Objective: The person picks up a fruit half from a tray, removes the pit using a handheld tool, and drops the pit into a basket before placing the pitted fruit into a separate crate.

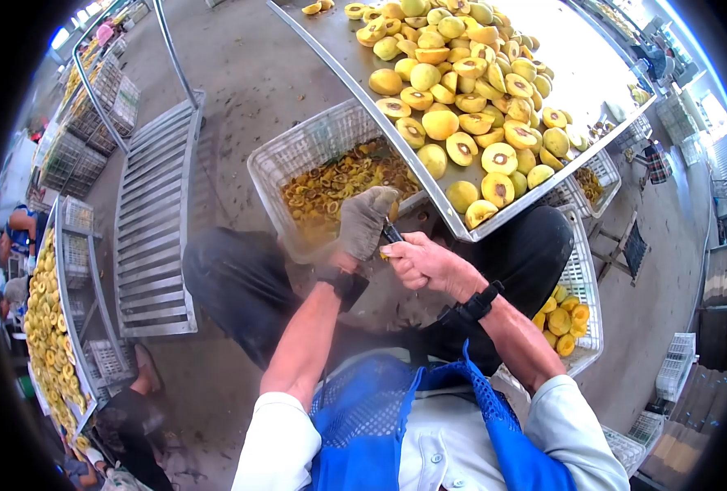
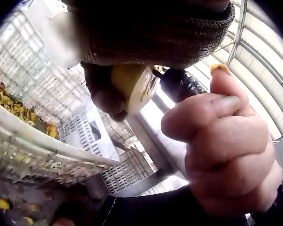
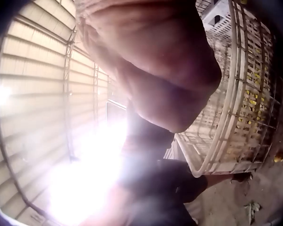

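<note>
Knitted grey cloth covers the left hand (image 1: 366,219) at the centre of the head view. Its fingers are curled round a yellow fruit (image 2: 132,84), which is pinched between gloved thumb and fingers at the upper middle of the left wrist view. The right hand (image 1: 425,263) is bare and clenched round the dark handle of a tool (image 1: 391,235). The tool's working end is pressed in at the fruit's edge and hidden there, so its shape cannot be told. Both hands are held above the knees, just below the near corner of a metal table (image 1: 331,41), on which cut halves (image 1: 462,147) are heaped toward the upper right. A white crate (image 1: 290,155) of brownish-yellow scraps is seen just above and left of the hands. A second crate (image 1: 584,278) with yellow pieces is seen at the right, beside the leg.

The chief risk is judged to lie in the tool being driven toward the gloved palm. If too much force is applied, or the wet fruit is turned in the grip, the end could be pushed through the flesh into the glove. Pulp is seen on the bare thumb, so the handle could also be let slip. The fruit is held at the crate's near edge rather than plainly over it, so whatever is cut loose could be dropped onto the lap or floor.
</note>
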`<state>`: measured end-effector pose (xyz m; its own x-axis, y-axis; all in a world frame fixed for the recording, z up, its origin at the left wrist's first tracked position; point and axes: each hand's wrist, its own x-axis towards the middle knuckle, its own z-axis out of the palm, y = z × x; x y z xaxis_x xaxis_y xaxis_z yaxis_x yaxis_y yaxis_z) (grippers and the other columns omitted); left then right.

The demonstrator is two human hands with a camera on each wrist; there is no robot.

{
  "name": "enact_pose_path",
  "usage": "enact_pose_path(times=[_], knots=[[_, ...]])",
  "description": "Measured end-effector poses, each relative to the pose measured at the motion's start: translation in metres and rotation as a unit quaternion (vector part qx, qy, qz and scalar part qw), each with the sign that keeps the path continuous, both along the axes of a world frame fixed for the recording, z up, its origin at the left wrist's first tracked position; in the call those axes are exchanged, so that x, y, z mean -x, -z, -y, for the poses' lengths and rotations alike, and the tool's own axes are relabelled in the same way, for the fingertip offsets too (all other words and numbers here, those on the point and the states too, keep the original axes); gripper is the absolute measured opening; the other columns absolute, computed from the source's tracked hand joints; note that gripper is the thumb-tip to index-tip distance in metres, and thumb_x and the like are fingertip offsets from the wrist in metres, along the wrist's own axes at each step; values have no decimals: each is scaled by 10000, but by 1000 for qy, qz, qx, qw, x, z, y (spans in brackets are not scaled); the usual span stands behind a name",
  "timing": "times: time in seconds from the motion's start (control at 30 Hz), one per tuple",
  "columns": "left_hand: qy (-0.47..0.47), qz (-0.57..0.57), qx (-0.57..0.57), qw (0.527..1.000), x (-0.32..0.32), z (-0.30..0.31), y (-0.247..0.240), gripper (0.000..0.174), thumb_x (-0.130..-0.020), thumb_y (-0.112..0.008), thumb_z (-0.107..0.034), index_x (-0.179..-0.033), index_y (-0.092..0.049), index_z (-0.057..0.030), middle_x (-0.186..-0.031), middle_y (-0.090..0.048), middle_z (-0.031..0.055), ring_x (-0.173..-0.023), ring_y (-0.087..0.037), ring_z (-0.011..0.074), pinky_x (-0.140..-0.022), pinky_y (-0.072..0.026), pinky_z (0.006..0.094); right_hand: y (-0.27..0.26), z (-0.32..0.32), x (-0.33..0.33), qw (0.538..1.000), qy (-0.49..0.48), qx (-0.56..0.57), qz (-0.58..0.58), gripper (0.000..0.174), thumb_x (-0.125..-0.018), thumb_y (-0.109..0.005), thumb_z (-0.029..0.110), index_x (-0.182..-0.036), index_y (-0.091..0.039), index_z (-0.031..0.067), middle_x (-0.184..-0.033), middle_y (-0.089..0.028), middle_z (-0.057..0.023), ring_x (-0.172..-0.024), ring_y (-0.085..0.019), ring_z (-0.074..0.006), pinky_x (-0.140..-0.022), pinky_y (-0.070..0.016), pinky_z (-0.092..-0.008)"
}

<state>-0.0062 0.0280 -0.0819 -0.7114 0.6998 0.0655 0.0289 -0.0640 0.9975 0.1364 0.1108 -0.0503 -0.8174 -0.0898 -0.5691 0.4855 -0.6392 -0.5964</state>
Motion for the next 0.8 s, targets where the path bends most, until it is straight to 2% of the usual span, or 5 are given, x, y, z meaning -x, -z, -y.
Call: enact_pose_path(times=[0.2,0.27,0.47,0.67,0.8], knots=[[30,73,57,995,7,3,12,424,-1037,-580,-427,-1045,-750,-38,-836,-644,-30,-709,-539,58,-620,-479,240,22,13,1,890,2,-451,-70,286,-956,-613,228,-744,-513,63,-630,-530,6,-455,-448,-119,-416,-318,-309],[21,82,56,995,11,-1,24,433,-1040,-574,-431,-1040,-753,-36,-843,-658,-20,-719,-567,64,-628,-494,242,25,11,2,801,-8,-589,-105,360,-915,-634,260,-821,-542,-74,-650,-515,-132,-686,-587,-251,-662,-463,-436],[24,-25,141,989,22,8,33,501,-1033,-573,-469,-1083,-735,3,-899,-696,22,-810,-620,88,-690,-545,273,8,10,3,892,-35,-450,-15,331,-925,-656,250,-830,-543,-46,-631,-515,-82,-601,-565,-227,-571,-438,-417],[180,282,-56,941,22,20,5,591,-981,-588,-583,-1115,-709,-20,-953,-686,35,-839,-629,117,-749,-533,264,12,2,3,984,-26,-176,22,338,-932,-676,284,-820,-552,-10,-647,-516,-32,-592,-536,-176,-547,-428,-387],[169,226,-43,958,22,17,7,582,-983,-588,-577,-1096,-717,-21,-943,-700,50,-840,-632,130,-758,-532,259,9,17,5,906,-22,-422,-20,339,-922,-681,280,-855,-553,-27,-666,-571,-118,-620,-583,-270,-592,-455,-420]])
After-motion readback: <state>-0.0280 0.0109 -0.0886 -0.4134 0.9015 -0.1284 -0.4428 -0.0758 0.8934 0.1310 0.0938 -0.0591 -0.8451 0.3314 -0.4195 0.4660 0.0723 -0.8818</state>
